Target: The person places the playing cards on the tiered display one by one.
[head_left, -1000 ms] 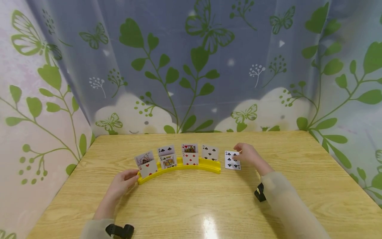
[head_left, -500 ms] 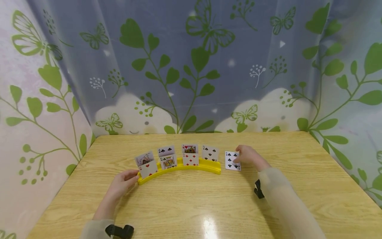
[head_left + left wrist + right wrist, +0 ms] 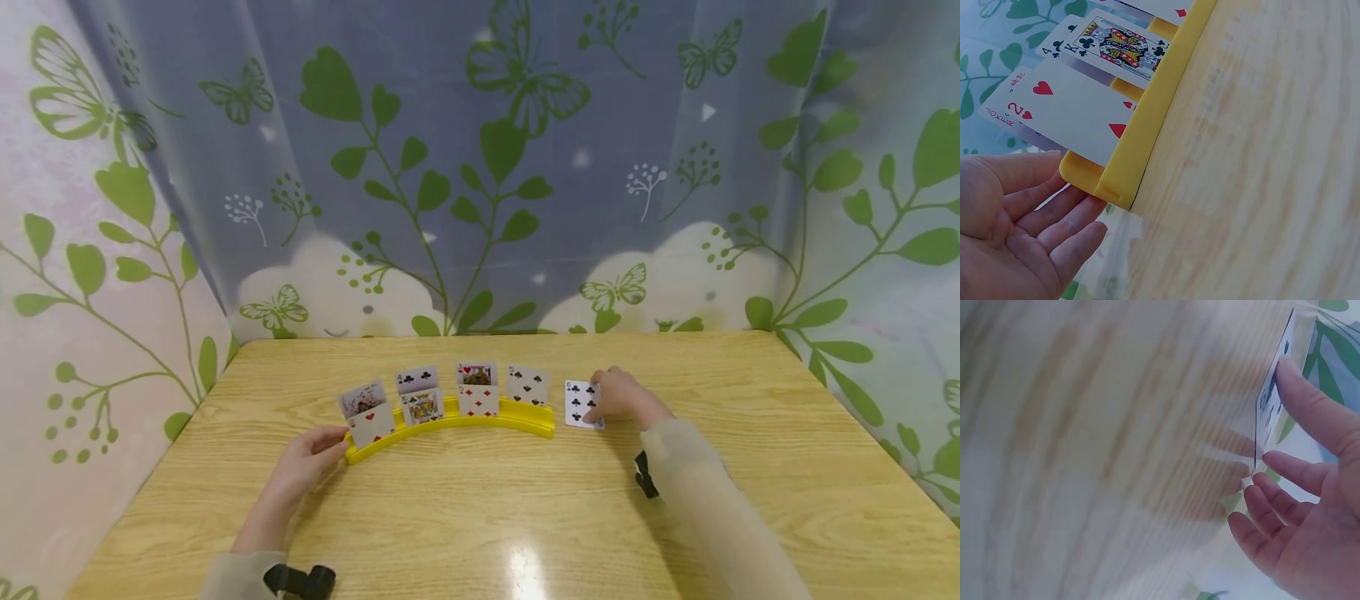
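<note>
A curved yellow card holder [image 3: 450, 419] stands on the table with playing cards in its slots. My left hand [image 3: 303, 458] grips its left end, thumb and fingertips around the corner in the left wrist view. Nearest that hand is a two of hearts [image 3: 1079, 112] before a joker card; beside it a king of clubs [image 3: 1124, 51] overlaps a four of clubs [image 3: 1054, 45]. Right of the holder, a six of clubs [image 3: 576, 405] lies face up. My right hand [image 3: 624, 395] touches it, thumb on its face and index fingertip at its edge; the other fingers are loosely bent.
A diamonds card [image 3: 478, 402] stands before a red face card [image 3: 476, 372], and a black five [image 3: 528, 384] stands towards the holder's right end. The wood-grain table [image 3: 465, 508] runs back to a leaf-and-butterfly printed curtain [image 3: 420, 167].
My right hand has shifted down and left, its thumb now over the six of clubs' lower right part. My left hand, the holder and the cards have stayed in place.
</note>
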The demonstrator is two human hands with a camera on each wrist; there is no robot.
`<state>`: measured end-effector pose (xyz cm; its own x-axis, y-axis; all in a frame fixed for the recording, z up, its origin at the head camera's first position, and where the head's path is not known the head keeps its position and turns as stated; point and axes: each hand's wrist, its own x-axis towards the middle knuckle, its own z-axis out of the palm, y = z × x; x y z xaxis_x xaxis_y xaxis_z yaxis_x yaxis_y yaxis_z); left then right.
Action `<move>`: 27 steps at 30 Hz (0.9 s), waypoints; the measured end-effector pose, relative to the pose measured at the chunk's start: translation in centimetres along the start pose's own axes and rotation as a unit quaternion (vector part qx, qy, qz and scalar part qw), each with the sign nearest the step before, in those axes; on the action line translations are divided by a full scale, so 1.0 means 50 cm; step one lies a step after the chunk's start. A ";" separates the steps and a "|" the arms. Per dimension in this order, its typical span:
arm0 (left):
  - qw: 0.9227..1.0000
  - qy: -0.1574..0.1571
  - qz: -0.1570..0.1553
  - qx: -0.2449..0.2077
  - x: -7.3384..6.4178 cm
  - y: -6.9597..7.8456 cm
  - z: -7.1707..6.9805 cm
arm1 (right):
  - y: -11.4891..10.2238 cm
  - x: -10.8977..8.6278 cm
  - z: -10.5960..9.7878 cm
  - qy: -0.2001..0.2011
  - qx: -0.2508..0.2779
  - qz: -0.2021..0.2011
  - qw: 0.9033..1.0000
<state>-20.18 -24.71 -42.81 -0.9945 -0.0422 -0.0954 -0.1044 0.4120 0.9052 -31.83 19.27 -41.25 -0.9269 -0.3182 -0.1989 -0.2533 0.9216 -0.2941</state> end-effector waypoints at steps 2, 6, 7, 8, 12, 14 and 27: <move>1.000 -0.001 0.002 -0.001 0.000 -0.001 0.000 | 0.002 0.001 0.002 0.003 0.001 0.002 1.000; 1.000 -0.001 0.003 -0.001 0.000 -0.002 0.001 | 0.000 -0.001 0.004 0.008 0.005 0.009 1.000; 1.000 -0.001 0.002 -0.002 0.001 -0.003 0.001 | -0.003 -0.002 0.004 0.010 0.007 0.012 1.000; 1.000 -0.002 0.000 -0.002 0.001 -0.003 0.001 | -0.006 -0.003 0.004 0.012 0.006 0.016 1.000; 1.000 -0.002 -0.005 -0.005 0.000 -0.002 0.001 | -0.019 -0.010 0.001 0.019 0.013 0.041 0.999; 1.000 -0.002 -0.006 -0.006 0.000 -0.002 0.001 | -0.025 -0.013 -0.001 0.022 0.014 0.050 0.998; 1.000 -0.001 -0.011 -0.003 0.000 -0.001 0.001 | -0.027 -0.025 -0.002 0.042 0.053 0.062 0.996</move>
<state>-20.19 -24.67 -42.89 -0.9921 -0.0486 -0.1159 -0.1256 0.4065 0.9050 -30.35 18.46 -40.50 -0.9703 -0.1799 -0.1617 -0.1093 0.9226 -0.3700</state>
